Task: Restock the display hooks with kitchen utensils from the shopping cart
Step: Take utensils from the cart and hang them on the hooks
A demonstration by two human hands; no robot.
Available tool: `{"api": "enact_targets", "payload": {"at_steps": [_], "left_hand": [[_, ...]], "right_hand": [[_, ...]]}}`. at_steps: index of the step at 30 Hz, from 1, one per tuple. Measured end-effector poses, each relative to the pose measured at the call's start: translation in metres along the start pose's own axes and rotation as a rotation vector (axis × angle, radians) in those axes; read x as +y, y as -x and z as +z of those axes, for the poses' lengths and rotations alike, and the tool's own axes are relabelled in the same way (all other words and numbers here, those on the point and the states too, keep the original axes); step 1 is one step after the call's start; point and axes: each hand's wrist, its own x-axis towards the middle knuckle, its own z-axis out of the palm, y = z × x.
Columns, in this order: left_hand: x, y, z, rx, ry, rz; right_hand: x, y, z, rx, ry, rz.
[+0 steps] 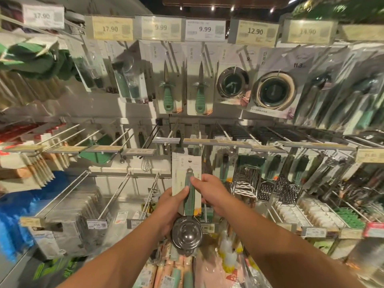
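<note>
Centrally, low in the frame, a carded utensil (187,196) is being held upright by both hands — a green-handled tool with a round steel bowl (186,235) hanging below its pale backing card. The left hand (172,206) is being wrapped round the card's left edge and lower handle, thumb laid across the front; its fingers are hidden behind the card. The right hand (212,194) is being curled at the card's right edge, thumb tip pressed on the green handle near its top. Both grips are closed on the item, neither hand spread wide.

The card's top is being held just under the middle rail of label strips (218,142), near a hook arm (178,129) projecting toward the camera; whether the card's hole is being threaded onto it cannot be told.

Above, in the upper centre, two oyster knives (168,88) with green handles are being displayed under 9.99 price tags (204,28). To their right, steel sink strainers (232,84) are being shown on cards. At centre right, box graters (288,190) are being hung in a row. Bare hook arms (116,194) are being seen at lower left. Along the bottom edge, more packaged utensils (176,275) are being seen below the hands — blurred, their container not made out.
</note>
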Motion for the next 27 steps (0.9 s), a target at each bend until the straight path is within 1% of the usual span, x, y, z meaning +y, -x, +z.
{"api": "enact_targets", "payload": {"at_steps": [3, 6, 9, 12, 17, 21, 27], "left_hand": [[0.004, 0.001, -0.001, 0.010, 0.016, -0.012], [0.007, 0.001, -0.003, 0.022, 0.029, -0.011], [0.009, 0.002, -0.003, 0.033, 0.033, -0.010], [0.010, 0.004, -0.003, 0.061, 0.045, -0.034], [0.014, 0.004, 0.001, 0.049, 0.101, -0.032], [0.015, 0.000, 0.001, 0.032, 0.086, -0.007], [0.013, -0.009, -0.006, 0.075, 0.030, 0.000]], "right_hand": [[0.001, -0.001, -0.001, 0.010, 0.013, -0.024], [0.002, -0.001, -0.002, 0.028, -0.033, -0.040], [0.001, -0.002, -0.004, 0.077, -0.105, -0.060], [-0.004, -0.002, -0.008, 0.129, -0.126, -0.078], [-0.005, -0.007, -0.014, 0.144, -0.134, -0.056], [-0.007, -0.015, -0.017, 0.161, -0.125, -0.032], [-0.015, -0.029, -0.020, 0.169, -0.074, 0.011]]}}
